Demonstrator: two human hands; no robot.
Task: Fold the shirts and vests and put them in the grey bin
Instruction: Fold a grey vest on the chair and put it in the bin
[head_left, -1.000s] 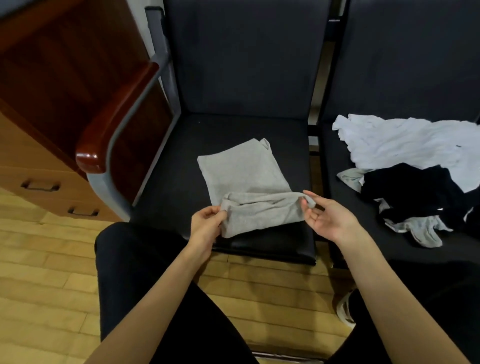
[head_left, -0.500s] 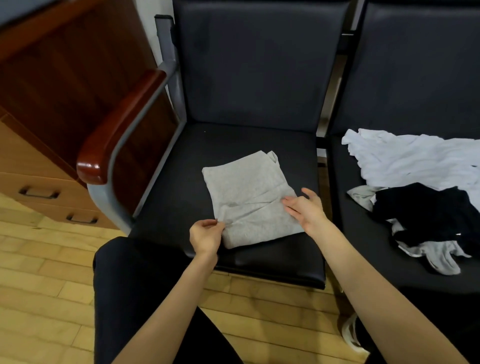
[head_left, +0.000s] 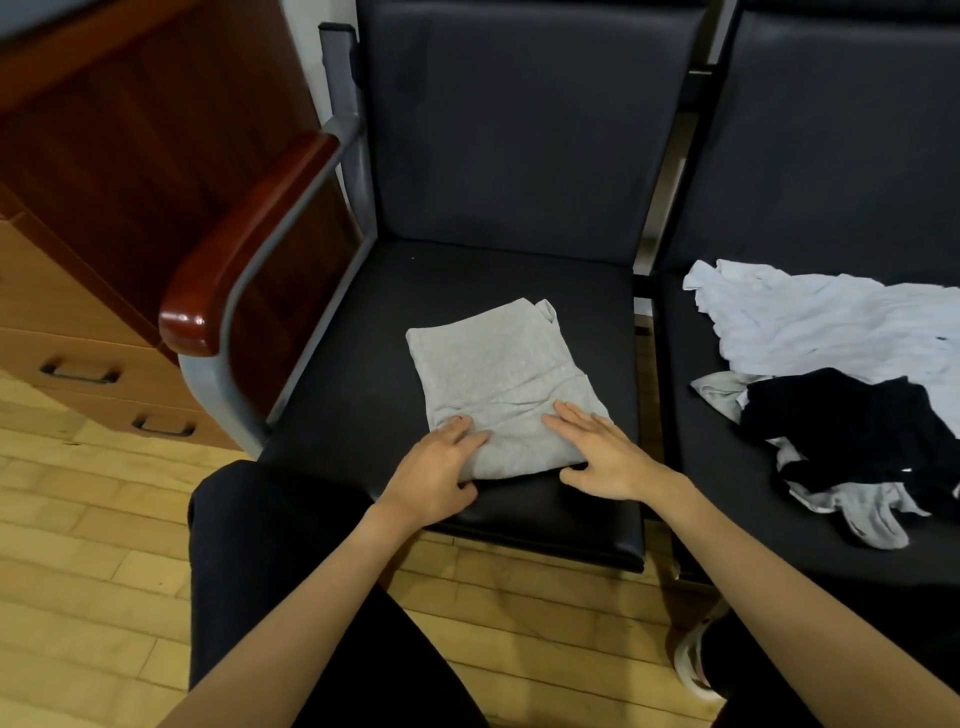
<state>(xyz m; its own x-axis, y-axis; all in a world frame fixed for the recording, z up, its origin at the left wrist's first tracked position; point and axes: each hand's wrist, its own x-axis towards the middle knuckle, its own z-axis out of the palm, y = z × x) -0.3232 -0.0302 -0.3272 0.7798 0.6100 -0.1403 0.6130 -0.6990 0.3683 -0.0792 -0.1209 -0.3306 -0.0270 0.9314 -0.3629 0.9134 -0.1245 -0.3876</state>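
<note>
Grey folded shirt (head_left: 498, 384) lay on chair seat (head_left: 363, 395), under both hands. Left hand (head_left: 436, 470), right hand (head_left: 597, 452): fingers straight, pressing near edge, gripping nothing. Soft, light; probably best lifted from beneath by both sides.

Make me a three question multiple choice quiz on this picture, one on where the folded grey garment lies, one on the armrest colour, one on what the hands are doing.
1. Where does the folded grey garment lie?
A. on the left chair seat
B. on the floor
C. in a drawer

2. What colour is the wooden armrest?
A. white
B. reddish brown
C. green

3. What are the left hand and right hand doing?
A. hanging idle
B. lifting the garment high
C. lying flat on the garment's near edge

Answers: 1 A, it rests on the dark seat. 2 B, glossy red-brown wood. 3 C, the fingers are straight on the cloth.
</note>
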